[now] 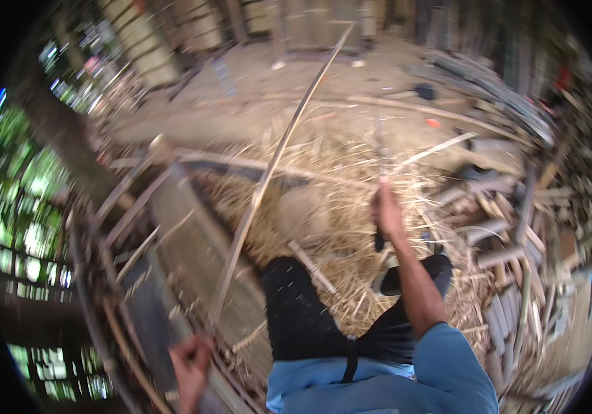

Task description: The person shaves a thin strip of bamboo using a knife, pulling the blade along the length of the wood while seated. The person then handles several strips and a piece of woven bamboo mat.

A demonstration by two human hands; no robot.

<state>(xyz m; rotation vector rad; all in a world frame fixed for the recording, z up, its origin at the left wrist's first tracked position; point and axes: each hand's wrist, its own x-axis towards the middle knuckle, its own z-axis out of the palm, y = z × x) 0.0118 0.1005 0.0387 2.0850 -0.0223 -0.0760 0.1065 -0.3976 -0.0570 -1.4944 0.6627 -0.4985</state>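
A long, thin pale bamboo strip [260,190] slants up and away to the right from my left hand [192,359]. The fingers of that hand are closed at its near end, low on the left. In front of my right thigh, my right hand [386,210] is wrapped round a knife [379,241]. Its dark handle shows below the fist and the thin blade, smeared by motion, points away from me. Strip and blade are apart. Beneath both lies a heap of straw-like shavings [351,276], with a short pale stick [313,268] on it between my legs.
A broad wooden plank [203,228] lies to my left, beside thin poles [120,314]. Cut sticks and logs [503,255] are piled on the right. A tree trunk [68,131] leans at the far left. Long poles [441,114] lie across the dirt ground ahead.
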